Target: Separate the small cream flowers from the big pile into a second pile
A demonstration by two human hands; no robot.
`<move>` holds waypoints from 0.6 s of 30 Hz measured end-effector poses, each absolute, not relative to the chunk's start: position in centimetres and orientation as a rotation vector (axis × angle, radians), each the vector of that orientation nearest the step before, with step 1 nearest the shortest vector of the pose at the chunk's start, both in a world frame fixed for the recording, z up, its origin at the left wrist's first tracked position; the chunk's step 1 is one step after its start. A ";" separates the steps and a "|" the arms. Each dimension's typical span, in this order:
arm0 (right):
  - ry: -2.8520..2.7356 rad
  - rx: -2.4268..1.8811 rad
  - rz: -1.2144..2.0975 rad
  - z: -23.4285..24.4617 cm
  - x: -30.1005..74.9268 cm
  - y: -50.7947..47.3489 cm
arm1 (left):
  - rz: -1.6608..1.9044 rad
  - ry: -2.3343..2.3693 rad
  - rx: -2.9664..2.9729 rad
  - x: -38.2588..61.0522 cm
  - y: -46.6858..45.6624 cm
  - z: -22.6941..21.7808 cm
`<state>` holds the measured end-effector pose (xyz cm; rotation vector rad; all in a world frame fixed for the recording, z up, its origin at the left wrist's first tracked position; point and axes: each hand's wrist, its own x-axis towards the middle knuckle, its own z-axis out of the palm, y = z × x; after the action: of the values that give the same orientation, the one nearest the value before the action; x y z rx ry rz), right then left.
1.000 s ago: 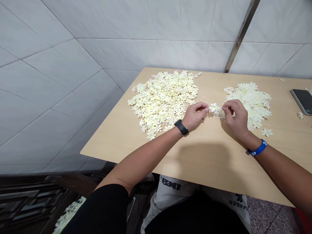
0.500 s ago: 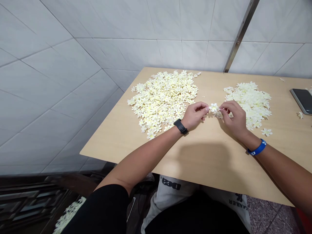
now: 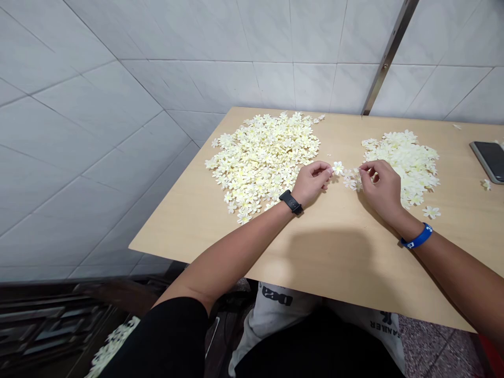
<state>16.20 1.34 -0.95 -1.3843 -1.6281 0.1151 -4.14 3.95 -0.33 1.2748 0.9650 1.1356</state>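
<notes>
On the counter [image 3: 334, 252], just right of the big pile [image 3: 263, 157] of pale yellow-white flowers, the left hand [image 3: 313, 181] pinches one flower [image 3: 337, 168] between thumb and forefinger, with the other fingers curled under. The flower is held low over the counter, clear of the pile's right edge. A black watch [image 3: 290, 202] sits on that wrist, just beside the pile's near right corner.

Farther right of the big pile, the right hand [image 3: 380, 186] faces the left one, apart from it. Its fingers are bent inward and its thumb and forefinger tips are drawn close; whether they grip anything cannot be told. A few loose blooms [image 3: 349, 181] lie on the counter between the two hands, just by the right fingertips. A blue band [image 3: 418, 237] rings the right wrist.

Well right of the big pile, beyond the right hand, lies a smaller pile [image 3: 405, 155] of the same flowers, and the hand overlaps its near left edge. A stray [image 3: 431, 211] lies nearer than that heap. A dark phone [image 3: 490, 160] lies farthest right of the big pile, at the picture's edge.

Behind the big pile the counter meets a white tiled wall [image 3: 275, 42], with a metal strip [image 3: 384, 58] slanting up it. Below and left of the big pile, more flowers lie on the floor [image 3: 112, 341].
</notes>
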 end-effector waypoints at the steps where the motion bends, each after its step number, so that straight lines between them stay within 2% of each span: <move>1: -1.649 -1.394 0.072 -0.8 16.2 1.3 | 1.138 0.966 1.295 -4.1 4.0 -0.5; 5: -1.701 -1.289 0.056 -0.2 15.4 0.3 | 1.152 0.943 1.400 -3.9 4.1 -1.3; 18: -1.653 -1.192 0.433 -0.4 13.7 -0.9 | 1.108 0.828 1.578 -3.8 2.7 -1.0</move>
<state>13.72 -0.92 -0.38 -1.1919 -1.6527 0.4331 -3.83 2.69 -1.03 1.5776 0.8276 1.1082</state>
